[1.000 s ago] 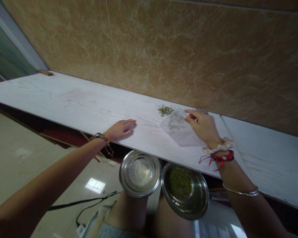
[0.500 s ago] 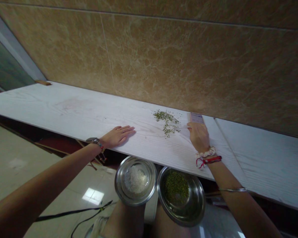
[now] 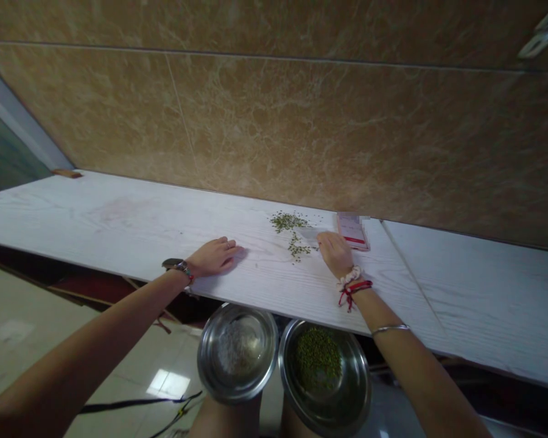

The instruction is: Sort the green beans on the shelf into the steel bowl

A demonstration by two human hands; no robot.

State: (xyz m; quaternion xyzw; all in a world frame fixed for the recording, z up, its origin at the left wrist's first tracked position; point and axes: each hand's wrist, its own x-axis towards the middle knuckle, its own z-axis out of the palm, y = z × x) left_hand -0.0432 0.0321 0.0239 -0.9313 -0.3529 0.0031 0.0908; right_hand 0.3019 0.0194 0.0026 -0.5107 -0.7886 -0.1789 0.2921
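On the white wood-grain table, small green mung beans lie scattered in a loose patch. My right hand is just right of them, fingers closed on a thin, see-through plastic piece whose edge reaches in among the beans. Left of the patch my left hand rests on the tabletop, fingers loosely bent and apart, with nothing visible in it. Below the table edge, a steel bowl of green beans sits over my right leg. Beside it, another steel bowl with whitish, translucent contents sits over my left leg.
A phone-like flat thing with a pinkish edge lies by the wall, behind my right hand. The brown marbled wall borders the back of the narrow table. A small wooden block sits at the far left; black cables hang below.
My right hand has moved left with the plastic piece, toward the beans, uncovering more of the phone-like thing. My left hand's fingers, flat before, have bent. The camera view has shifted slightly.
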